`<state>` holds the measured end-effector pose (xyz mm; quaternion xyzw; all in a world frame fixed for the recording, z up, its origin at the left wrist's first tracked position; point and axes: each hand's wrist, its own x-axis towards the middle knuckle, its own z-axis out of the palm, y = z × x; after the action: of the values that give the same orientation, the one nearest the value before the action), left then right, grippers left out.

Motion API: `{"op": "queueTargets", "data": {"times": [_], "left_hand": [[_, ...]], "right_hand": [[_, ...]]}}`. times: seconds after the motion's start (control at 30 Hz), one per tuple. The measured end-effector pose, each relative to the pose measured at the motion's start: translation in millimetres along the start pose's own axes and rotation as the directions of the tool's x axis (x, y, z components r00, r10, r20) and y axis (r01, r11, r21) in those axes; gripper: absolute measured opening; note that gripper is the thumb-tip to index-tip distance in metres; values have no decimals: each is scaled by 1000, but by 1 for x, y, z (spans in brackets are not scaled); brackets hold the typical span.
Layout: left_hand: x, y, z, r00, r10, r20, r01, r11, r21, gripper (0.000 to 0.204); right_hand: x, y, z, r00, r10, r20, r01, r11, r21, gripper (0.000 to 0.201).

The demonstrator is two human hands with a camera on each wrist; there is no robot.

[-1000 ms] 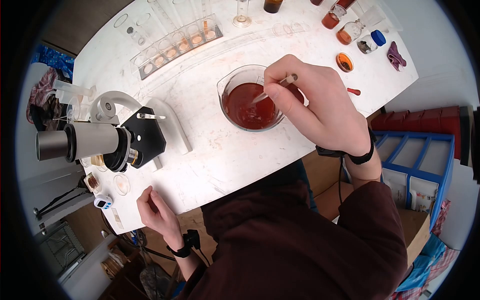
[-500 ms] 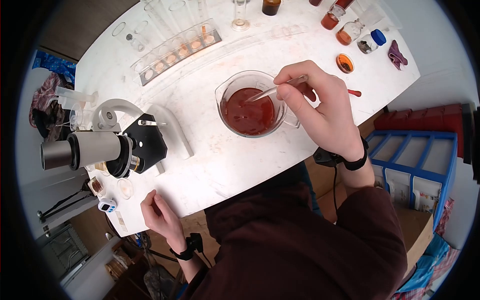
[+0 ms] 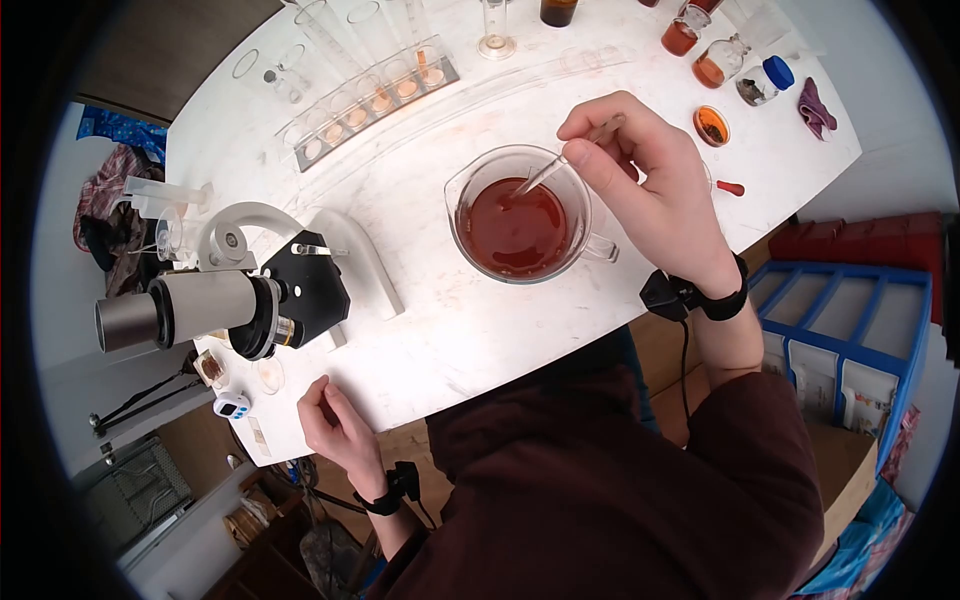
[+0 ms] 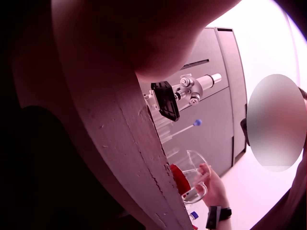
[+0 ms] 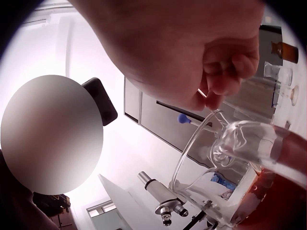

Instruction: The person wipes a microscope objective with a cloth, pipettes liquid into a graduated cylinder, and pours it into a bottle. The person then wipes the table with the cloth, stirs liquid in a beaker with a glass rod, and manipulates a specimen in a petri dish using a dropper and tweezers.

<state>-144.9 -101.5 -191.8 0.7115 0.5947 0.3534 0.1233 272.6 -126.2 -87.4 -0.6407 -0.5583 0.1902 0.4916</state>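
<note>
A glass beaker [image 3: 587,225] with a handle stands on the white table, partly filled with dark red liquid [image 3: 516,230]. The right hand [image 3: 655,185] pinches a clear glass rod [image 3: 540,178] between thumb and fingers, above the beaker's right rim; the rod's lower end dips into the liquid. In the right wrist view the same hand [image 5: 192,52] is over the beaker [image 5: 192,143], its other fingers curled. The left hand [image 3: 340,430] rests at the table's front edge with loosely curled fingers, holding nothing.
A microscope [image 3: 305,290] stands left of the beaker. Behind are a test tube rack [image 3: 375,115] and a glass cylinder [image 3: 496,45]. Jars [image 3: 718,62], an orange dish [image 3: 711,126] and a purple cloth [image 3: 816,108] lie back right. A timer [image 3: 231,405] sits front left.
The rod's lower end has shifted within the liquid, and the right hand has moved back from over the beaker toward its right side. The head view has shifted slightly. The left hand stays loosely curled.
</note>
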Motion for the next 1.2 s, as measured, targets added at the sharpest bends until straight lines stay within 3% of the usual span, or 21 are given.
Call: {"op": "queueTargets", "data": {"times": [0.17,0.23,0.47,0.63,0.83,1.2], "left_hand": [[2,-1,3,999,42,-25,-42,999,22,13],[2,3,1,999,-45,1,45,998,39,14],[2,0,2,1000,-28,4,28,998,53,18],[3,3,2,999,-43,12,42,997,64,19],[3,3,2,999,-50,11,50,997,59,17],[5,1,2,999,-24,31,23,998,57,15]], "right_hand": [[-3,10,3,999,28,-17,-27,997,70,19],[-5,12,5,999,35,-27,-33,996,88,21],[-21,18,6,992,123,29,-126,969,213,25],[-32,20,11,975,212,62,-219,894,390,24],[-42,23,14,971,227,74,-236,853,466,26],[-48,19,5,962,251,105,-272,873,406,29]]}}
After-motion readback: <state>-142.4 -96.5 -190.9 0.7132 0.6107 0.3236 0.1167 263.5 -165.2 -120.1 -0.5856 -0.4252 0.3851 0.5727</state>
